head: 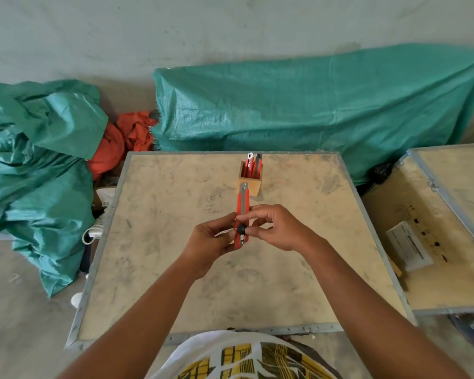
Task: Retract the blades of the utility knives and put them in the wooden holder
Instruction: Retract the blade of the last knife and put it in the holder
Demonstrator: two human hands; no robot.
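I hold a red utility knife (242,203) upright over the middle of the table, its metal tip pointing away from me. My left hand (211,242) grips the lower end of its body. My right hand (274,228) pinches the knife from the right, thumb and fingers at the black slider knob (241,228). I cannot tell whether any blade sticks out. Behind the knife stands the wooden holder (253,187), a small square box with several red knives standing in it (253,166).
The table (175,269) is a dusty beige board with a metal rim. A second board (435,269) with a white paper label lies at the right. Green tarps and an orange cloth are piled beyond the far and left edges.
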